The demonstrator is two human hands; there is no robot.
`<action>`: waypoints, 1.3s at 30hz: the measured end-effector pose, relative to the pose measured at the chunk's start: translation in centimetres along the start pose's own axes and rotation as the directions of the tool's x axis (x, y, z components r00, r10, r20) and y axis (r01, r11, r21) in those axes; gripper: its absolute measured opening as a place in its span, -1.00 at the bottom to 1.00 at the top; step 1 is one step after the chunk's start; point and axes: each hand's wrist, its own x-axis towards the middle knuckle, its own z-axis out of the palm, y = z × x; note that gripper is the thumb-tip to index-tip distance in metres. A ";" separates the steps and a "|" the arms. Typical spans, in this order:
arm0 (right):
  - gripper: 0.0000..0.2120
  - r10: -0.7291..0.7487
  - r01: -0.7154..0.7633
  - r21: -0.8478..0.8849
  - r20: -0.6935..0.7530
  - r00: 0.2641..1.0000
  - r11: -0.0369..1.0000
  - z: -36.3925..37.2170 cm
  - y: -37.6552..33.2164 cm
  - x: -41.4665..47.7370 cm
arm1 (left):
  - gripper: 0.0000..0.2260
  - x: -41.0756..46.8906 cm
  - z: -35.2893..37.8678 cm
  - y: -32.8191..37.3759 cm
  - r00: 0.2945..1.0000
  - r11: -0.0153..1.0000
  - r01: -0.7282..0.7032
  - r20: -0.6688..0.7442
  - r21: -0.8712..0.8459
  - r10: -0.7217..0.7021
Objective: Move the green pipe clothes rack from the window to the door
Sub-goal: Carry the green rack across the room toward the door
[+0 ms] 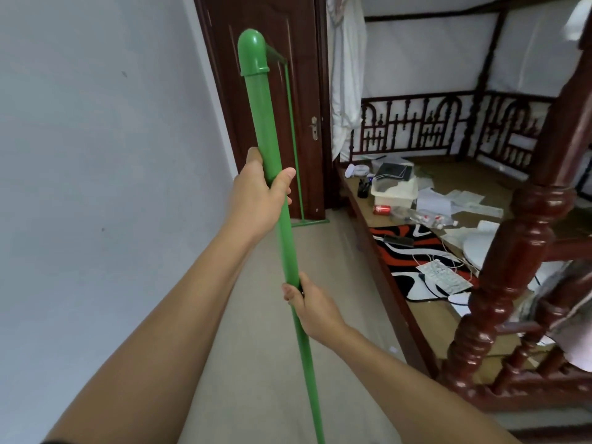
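The green pipe clothes rack [261,100] stands in front of me, its near upright running from a rounded elbow at the top down past the bottom of the view. My left hand [259,195] grips that upright at mid height. My right hand [312,304] grips it lower down. The rack's top bar runs away from me to a far upright whose foot rests on the floor right before the dark brown wooden door [266,24].
A plain white wall [96,155] runs along the left. On the right stands a dark red carved wooden bed [525,238], strewn with papers, a box, bottles, a red can and a patterned mat. White cloth [347,75] hangs beside the door. A beige floor strip [266,331] lies between.
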 end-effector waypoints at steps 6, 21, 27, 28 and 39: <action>-0.67 0.003 -0.003 -0.048 -0.006 1.000 0.999 1.7 -0.2 4.2 | -0.83 3.4 -0.4 -3.1 1.000 1.000 -0.005 0.017 -0.020 0.006; -0.74 -0.097 0.099 -0.021 0.090 0.991 0.995 4.4 -1.5 14.1 | -0.82 10.9 -2.3 -8.5 0.999 0.999 0.026 -0.019 0.025 -0.026; -0.77 -0.211 0.219 0.008 0.312 0.926 0.976 6.8 -2.8 18.5 | -0.85 12.3 -4.5 -11.1 0.984 0.993 0.105 -0.151 0.060 -0.095; -0.75 -0.216 0.226 0.015 0.358 0.908 0.974 7.4 -3.3 19.3 | -0.85 12.5 -5.3 -11.6 0.978 0.989 0.126 -0.177 0.071 -0.112; -0.77 -0.305 0.282 0.124 0.507 0.806 0.951 18.4 -10.1 25.7 | -0.74 14.1 -14.2 -19.8 0.858 0.927 0.342 -0.453 0.152 -0.242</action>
